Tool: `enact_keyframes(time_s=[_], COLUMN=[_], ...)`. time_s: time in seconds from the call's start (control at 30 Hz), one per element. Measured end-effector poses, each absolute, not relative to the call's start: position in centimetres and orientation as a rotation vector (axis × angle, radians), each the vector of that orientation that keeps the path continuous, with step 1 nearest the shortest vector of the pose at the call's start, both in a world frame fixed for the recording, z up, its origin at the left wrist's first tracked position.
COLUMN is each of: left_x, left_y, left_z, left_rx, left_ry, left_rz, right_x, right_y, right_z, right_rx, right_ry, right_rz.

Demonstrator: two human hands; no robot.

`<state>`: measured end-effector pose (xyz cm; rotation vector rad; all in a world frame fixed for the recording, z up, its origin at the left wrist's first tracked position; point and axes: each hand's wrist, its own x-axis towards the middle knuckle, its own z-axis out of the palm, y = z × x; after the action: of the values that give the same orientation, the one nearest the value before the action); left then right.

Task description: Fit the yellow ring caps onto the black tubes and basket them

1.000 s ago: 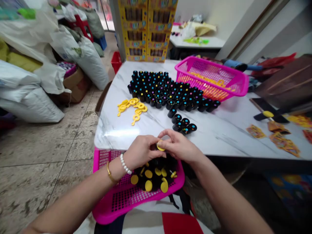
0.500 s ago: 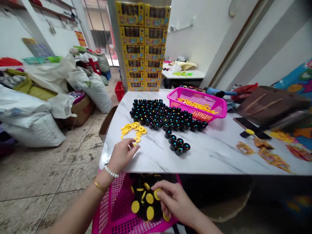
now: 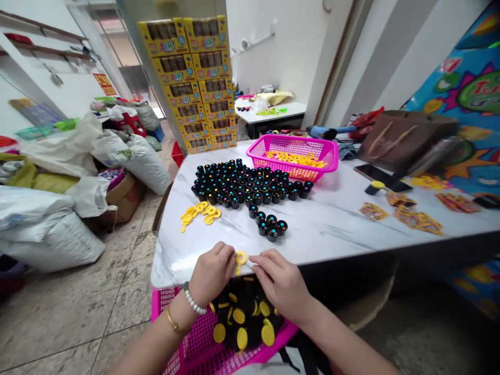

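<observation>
Over the table's front edge, my left hand point(image 3: 214, 273) pinches a small yellow plastic ring piece point(image 3: 241, 257) with a short tail. Close to its right side is my right hand point(image 3: 279, 281), fingers closed together; whether anything sits between their tips is hidden. Below both hands, a pink basket point(image 3: 187, 338) holds black cups with yellow discs point(image 3: 242, 338) on them. More yellow ring pieces point(image 3: 201, 210) lie in a loose pile at the table's left. Behind them stand many black cups point(image 3: 242, 182) with coloured dots inside, and a smaller group point(image 3: 269, 226) sits nearer.
A pink basket point(image 3: 332, 164) of yellow pieces stands at the table's back. Stacked yellow boxes point(image 3: 199, 83) rise behind the far left end. On the right are a phone point(image 3: 383, 178), small packets point(image 3: 417, 217) and a brown paper bag point(image 3: 406, 138). White sacks point(image 3: 42, 229) cover the floor at left.
My left hand has taken a yellow ring piece from the pile and moved it right and nearer. My right hand has risen from the basket to meet it. The view has turned right.
</observation>
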<state>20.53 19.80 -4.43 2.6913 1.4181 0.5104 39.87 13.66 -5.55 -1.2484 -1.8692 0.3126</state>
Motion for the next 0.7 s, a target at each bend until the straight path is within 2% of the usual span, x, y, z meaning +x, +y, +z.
enact_keyframes(time_s=[0.17,0.47,0.6,0.7], left_x=[20.4,24.0,26.9,28.5], left_y=[20.9,22.3,22.9,23.3], left_z=[-4.3,-4.2,-4.4,-4.7], left_rx=[2.467,2.301,2.264,2.248], left_ry=[1.446,1.293,1.277,1.333], left_rz=[0.723,0.804,0.847,0.896], right_x=[39.8,39.4,40.5,42.2], right_y=[14.1,14.3,13.7,12.7], right_z=[-5.9,-5.9,-7.2,-8.0], right_rx=[-1.245,-1.249,-1.293,-1.409], right_ry=[-1.927,-2.385,-2.162,-1.849], right_rz=[0.323,-0.014,-0.002,0.19])
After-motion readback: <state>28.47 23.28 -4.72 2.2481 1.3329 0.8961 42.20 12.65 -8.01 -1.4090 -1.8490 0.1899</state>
